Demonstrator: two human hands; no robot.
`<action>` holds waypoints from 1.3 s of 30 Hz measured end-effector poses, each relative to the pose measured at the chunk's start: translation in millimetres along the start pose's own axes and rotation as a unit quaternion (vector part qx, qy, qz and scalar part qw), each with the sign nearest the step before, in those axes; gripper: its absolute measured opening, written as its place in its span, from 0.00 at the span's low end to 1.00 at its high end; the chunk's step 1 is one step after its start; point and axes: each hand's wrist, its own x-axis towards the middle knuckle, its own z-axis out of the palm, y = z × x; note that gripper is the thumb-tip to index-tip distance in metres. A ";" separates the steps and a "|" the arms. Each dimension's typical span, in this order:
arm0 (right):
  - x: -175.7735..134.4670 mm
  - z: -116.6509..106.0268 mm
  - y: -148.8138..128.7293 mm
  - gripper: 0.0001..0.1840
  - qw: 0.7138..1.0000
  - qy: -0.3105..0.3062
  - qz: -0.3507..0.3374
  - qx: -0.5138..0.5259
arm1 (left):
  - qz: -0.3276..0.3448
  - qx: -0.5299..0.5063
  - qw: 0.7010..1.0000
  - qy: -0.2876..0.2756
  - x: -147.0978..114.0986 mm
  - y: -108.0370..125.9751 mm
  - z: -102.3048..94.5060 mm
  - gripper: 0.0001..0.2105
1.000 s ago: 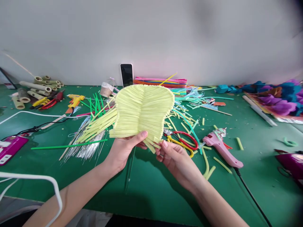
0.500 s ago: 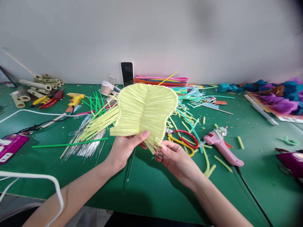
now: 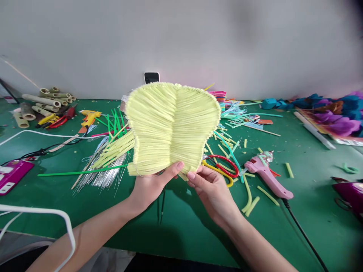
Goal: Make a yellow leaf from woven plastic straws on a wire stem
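Head camera: we find a pale yellow leaf-shaped panel (image 3: 172,128) held up over the near middle of the green table (image 3: 312,215), its ribbed face toward the viewer and a crease running down its centre. We record the left hand (image 3: 149,190) gripping the panel's lower edge, thumb laid against the front; its other fingers are mostly hidden behind the work. We record the right hand (image 3: 212,189) pinching the lower right corner between thumb and fingers, just beside the left thumb. To the left of the panel we note a bundle of yellow strips (image 3: 117,148) lying over silver wires (image 3: 106,179), with a single green strip (image 3: 76,173) across the near side. Farther left lie a yellow glue gun (image 3: 91,118), pliers (image 3: 58,121) and a stack of bamboo tubes (image 3: 45,100). To the right of the panel, scissors (image 3: 224,157) with red and yellow handles rest near the right hand, and a pink glue gun (image 3: 268,177) lies beyond them. At the far right we see purple and blue petals (image 3: 342,124). On the far side, a phone (image 3: 152,78) stands against the wall (image 3: 181,37), its lower part concealed by the panel.
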 end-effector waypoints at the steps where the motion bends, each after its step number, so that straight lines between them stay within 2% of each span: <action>1: 0.2 0.5 0.4 0.07 1.000 0.001 -0.005 -0.001 | 0.003 0.000 1.000 -0.004 -0.4 -0.7 0.0 0.06; 11: -2.4 -3.7 5.9 0.10 0.997 0.042 -0.032 -0.050 | -0.026 -0.116 0.992 -0.037 3.4 -12.8 2.0 0.07; 14: -4.2 -1.2 6.1 0.10 0.996 0.054 -0.047 -0.061 | -0.023 -0.117 0.992 -0.029 3.5 -13.2 3.4 0.07; 19: -4.9 2.6 3.7 0.12 0.996 0.032 -0.036 -0.079 | -0.024 -0.157 0.987 -0.001 7.7 -15.2 4.8 0.06; 24: -4.2 0.4 3.4 0.11 0.993 0.048 -0.064 -0.088 | -0.029 -0.150 0.988 0.002 7.7 -15.4 6.2 0.08; 35: -3.2 1.6 1.5 0.10 0.993 0.067 -0.068 -0.065 | -0.029 -0.138 0.990 -0.028 5.3 -12.5 6.2 0.07; 39: -3.0 -4.2 0.3 0.09 0.997 0.025 -0.048 -0.057 | -0.055 -0.157 0.986 -0.011 8.8 -12.3 3.2 0.09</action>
